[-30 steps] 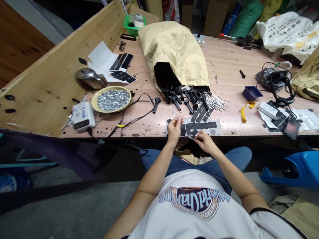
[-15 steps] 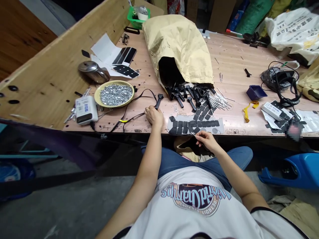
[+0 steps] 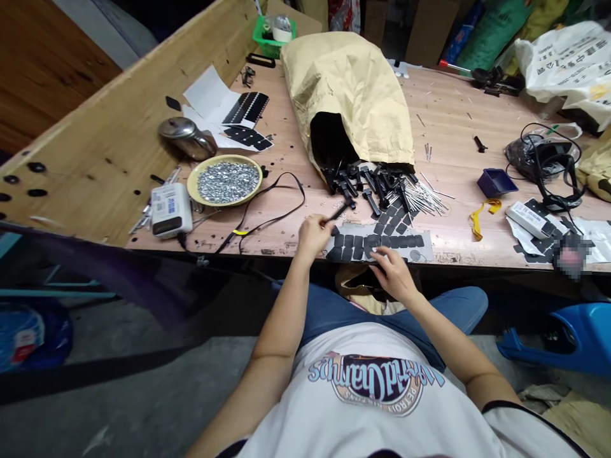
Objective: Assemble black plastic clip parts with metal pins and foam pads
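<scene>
My left hand [image 3: 315, 238] is closed around the lower end of a black plastic part with a wide head [image 3: 342, 210], tilted up to the right above the table's front edge. My right hand [image 3: 393, 275] is at the front of a grey sheet [image 3: 426, 250] bearing rows of black adhesive pads [image 3: 352, 247]. Its thumb and forefinger are bent close together; what they hold is too small to make out. Behind the sheet, more black plastic parts [image 3: 370, 202] spill from a large tan sack [image 3: 353, 95], beside a heap of thin metal pins [image 3: 427, 198].
Left of the hands are a yellow bowl of small metal pieces [image 3: 228, 182], a white box-shaped device [image 3: 170, 211], a black cable [image 3: 267, 219] and a metal pot [image 3: 187, 137]. Toward the right stand a dark blue tray [image 3: 496, 183], a yellow strap [image 3: 476, 222] and a black headset [image 3: 556, 175].
My left hand has lifted the black plastic part off the table and brought it right, toward the sheet. My right hand has shifted slightly; the thin piece at its fingertips no longer shows clearly.
</scene>
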A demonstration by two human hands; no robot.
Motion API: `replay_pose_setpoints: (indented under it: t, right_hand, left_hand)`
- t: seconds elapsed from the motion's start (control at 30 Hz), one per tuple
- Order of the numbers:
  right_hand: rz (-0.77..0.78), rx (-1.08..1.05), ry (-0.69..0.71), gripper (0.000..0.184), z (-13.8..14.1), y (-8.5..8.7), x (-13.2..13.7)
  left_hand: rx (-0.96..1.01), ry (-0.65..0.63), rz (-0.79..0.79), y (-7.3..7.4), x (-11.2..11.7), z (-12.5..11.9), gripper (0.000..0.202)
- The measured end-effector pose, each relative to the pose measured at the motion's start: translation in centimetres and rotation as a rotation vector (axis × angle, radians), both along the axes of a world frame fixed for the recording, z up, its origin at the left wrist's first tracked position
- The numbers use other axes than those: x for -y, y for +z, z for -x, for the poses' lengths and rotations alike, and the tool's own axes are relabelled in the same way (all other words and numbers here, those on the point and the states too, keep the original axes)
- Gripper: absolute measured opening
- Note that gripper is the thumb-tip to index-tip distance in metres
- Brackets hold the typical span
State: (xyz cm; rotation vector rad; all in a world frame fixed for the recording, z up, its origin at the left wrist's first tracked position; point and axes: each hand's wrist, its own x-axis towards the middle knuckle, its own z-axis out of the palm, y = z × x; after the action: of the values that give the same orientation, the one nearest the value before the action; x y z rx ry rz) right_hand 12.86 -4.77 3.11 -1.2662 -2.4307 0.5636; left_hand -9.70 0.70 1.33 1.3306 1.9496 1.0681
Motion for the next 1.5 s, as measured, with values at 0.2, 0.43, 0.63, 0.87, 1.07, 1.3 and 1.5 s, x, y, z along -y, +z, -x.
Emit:
replay_pose_setpoints:
  t: [0.2, 0.43, 0.63, 0.87, 1.07, 1.3, 1.5]
  right_hand:
    - [-0.270, 0.046, -0.019, 0.040, -0.1, 1.7, -3.5]
    - [-0.201, 0.000, -0.294, 0.027, -3.6, -0.9, -7.6]
    - [-0.251, 0.050, -0.393, 0.025, -4.4, -1.6, -9.9]
    - [-0.310, 0.325, -0.231, 0.034, -4.6, -0.3, -15.9]
    - [-0.179, 0.475, 0.261, 0.026, -6.5, 1.5, -18.6]
    - [-0.154, 0.417, 0.350, 0.032, -6.9, 2.2, -18.3]
    - [-0.257, 0.253, 0.232, 0.038, -4.5, 2.5, -14.6]
  left_hand:
    - [0.155, -0.185, 0.099, 1.6, 1.7, -1.9, 0.009]
    - [-0.148, 0.481, 0.106, 1.8, -0.4, 5.4, 0.011]
    - [-0.139, 0.527, 0.137, 0.6, -0.6, 5.5, 0.013]
    - [-0.209, 0.444, -0.043, 0.6, -1.5, 2.9, 0.018]
    - [-0.142, 0.279, -0.040, -0.2, -2.5, 2.6, 0.007]
    - [-0.122, 0.048, 0.023, -1.8, -4.3, -1.4, 0.009]
    - [-0.196, 0.058, 0.021, -2.0, -4.0, -2.7, 0.006]
